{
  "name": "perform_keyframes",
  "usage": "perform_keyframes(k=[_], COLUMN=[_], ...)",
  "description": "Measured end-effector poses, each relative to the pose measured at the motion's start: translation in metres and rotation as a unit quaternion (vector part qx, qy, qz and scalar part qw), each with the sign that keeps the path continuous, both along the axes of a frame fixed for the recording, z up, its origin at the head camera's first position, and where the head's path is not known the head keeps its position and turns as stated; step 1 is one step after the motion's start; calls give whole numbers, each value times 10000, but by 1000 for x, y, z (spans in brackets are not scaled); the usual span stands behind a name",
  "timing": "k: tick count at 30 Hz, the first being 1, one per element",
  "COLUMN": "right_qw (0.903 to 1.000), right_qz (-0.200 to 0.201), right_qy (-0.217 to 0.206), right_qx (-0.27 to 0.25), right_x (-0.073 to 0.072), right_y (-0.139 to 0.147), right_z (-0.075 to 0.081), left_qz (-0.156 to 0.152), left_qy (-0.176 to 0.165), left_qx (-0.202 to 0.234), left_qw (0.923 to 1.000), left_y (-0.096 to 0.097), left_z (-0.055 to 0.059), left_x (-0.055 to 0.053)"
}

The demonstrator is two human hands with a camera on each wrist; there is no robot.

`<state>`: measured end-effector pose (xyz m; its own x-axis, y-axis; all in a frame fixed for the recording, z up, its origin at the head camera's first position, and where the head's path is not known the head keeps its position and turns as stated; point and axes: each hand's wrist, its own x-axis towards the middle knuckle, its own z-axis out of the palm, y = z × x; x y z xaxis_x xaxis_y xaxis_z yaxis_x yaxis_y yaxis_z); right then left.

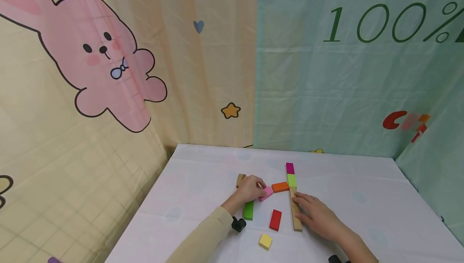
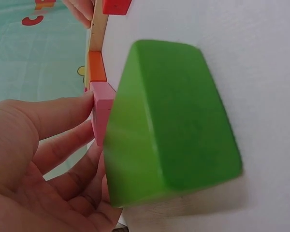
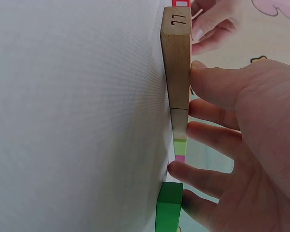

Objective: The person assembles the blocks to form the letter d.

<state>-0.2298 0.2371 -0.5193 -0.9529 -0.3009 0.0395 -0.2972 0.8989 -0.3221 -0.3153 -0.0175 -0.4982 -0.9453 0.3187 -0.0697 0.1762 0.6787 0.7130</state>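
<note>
Between its thumb and fingers, my left hand [image 1: 250, 188] pinches a pink block [image 1: 267, 193]. That block lies by the left end of an orange block [image 1: 280, 187]. The orange block's other end meets a straight row: plain wooden blocks [image 1: 295, 212], then a lime block [image 1: 291, 180] and a magenta block [image 1: 290, 168]. My right hand [image 1: 319, 216] rests along the row's right side, with extended fingertips at the wood. A darker green block [image 3: 169, 208] sits by its outer fingers in the right wrist view; the hand hides it from the head view.
Below my left wrist lies a green block [image 1: 248, 210]. A red block [image 1: 275, 220] and a yellow block [image 1: 266, 241] lie nearer on the white-covered table [image 1: 203, 222]. Another wooden block [image 1: 240, 179] is partly behind my left hand. Printed curtains [image 1: 203, 73] stand behind the table.
</note>
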Motion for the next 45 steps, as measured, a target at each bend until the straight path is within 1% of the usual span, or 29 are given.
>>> perform_keyframes(k=[9,20,30,38,43,45], right_qw=[10000,10000,10000,10000,10000,10000], right_qz=[40,65,46,28,61,66], right_qy=[45,64,29,13,33,39], right_qx=[-3,-10,-3,36,-8,-7], right_x=[1,3,5,4,3,3], right_y=[0,-1,-1,-2,0,-1], right_z=[1,4,6,4,4,4], left_qz=[55,104,139,115,39,-7], left_qy=[-64,-112,-67,-82,-181,-157], left_qx=[117,107,82,54,86,84], left_qw=[9999,9998,9998,9999,9998,9998], left_y=[1,2,3,2,0,-3], left_z=[-2,-2,-2,-1,4,7], left_x=[-2,-2,-2,-1,-2,-2])
